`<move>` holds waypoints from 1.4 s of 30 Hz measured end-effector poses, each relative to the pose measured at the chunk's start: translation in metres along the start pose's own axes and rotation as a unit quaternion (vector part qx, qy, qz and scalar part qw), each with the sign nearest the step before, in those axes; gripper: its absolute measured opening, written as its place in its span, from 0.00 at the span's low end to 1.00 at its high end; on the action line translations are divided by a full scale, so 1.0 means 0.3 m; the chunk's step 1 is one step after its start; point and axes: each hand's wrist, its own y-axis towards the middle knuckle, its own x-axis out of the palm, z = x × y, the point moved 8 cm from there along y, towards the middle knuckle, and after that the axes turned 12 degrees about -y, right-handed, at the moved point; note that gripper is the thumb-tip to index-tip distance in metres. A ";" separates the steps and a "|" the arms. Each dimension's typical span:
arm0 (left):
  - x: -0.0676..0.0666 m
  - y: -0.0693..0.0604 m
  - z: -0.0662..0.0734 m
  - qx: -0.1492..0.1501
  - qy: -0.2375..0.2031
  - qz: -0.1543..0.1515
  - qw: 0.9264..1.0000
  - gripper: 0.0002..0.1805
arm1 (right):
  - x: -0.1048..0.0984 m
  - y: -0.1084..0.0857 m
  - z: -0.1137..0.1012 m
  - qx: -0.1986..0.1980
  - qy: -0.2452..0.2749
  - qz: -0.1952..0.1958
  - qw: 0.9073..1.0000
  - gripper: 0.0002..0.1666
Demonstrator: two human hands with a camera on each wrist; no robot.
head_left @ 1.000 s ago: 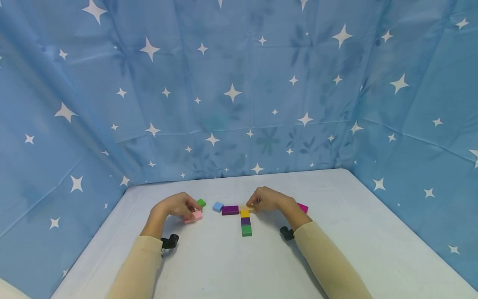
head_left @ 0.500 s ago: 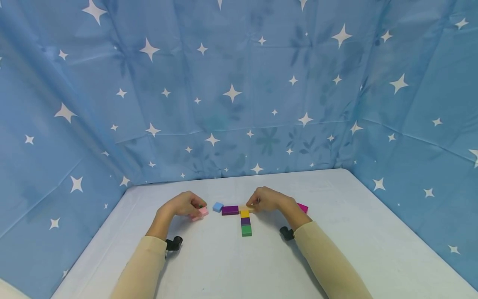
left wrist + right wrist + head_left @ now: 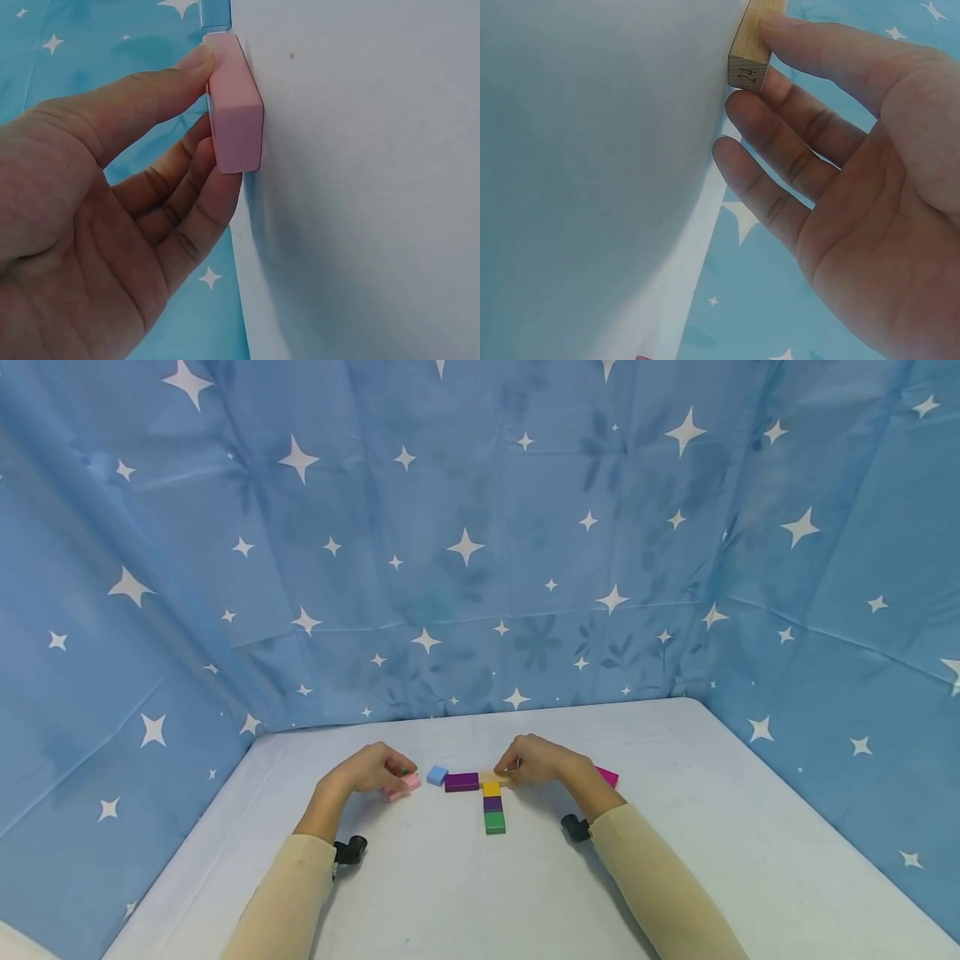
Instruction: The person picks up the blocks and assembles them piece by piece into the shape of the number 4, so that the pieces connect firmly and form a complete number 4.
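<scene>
My left hand pinches a pink block between thumb and fingers, low at the table, left of the other blocks. My right hand holds a plain wooden block stamped 24 on its end, thumb on one side and fingers on the other. Left of the wooden block, a long purple block lies in line with it. Down from this row runs a column: a yellow block, a dark purple block and a green block.
Between the left hand and the long purple block lies a light blue block, turned askew. A magenta block is partly hidden behind the right forearm. Blue starred cloth hangs behind the white table.
The left hand has moved right with the pink block, closer to the light blue one, and now mostly hides a small bright green block. My right hand stays in place.
</scene>
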 end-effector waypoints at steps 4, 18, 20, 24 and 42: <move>0.000 0.001 0.000 0.001 -0.002 0.000 1.000 0.17 | 0.000 0.001 -0.001 -0.001 0.000 0.002 1.000 0.17; -0.010 0.004 -0.001 -0.024 0.017 0.044 0.999 0.19 | -0.002 0.002 0.000 -0.005 -0.003 0.002 1.000 0.17; -0.012 0.003 -0.001 -0.024 0.021 0.053 0.998 0.20 | -0.002 0.002 -0.001 -0.005 -0.004 0.002 1.000 0.17; -0.012 0.005 -0.001 -0.025 0.016 0.063 0.998 0.20 | -0.002 0.002 -0.003 -0.003 -0.002 0.001 1.000 0.17; 0.007 0.006 0.019 -0.016 0.018 0.034 0.999 0.19 | -0.002 0.002 -0.005 -0.003 -0.007 0.004 1.000 0.18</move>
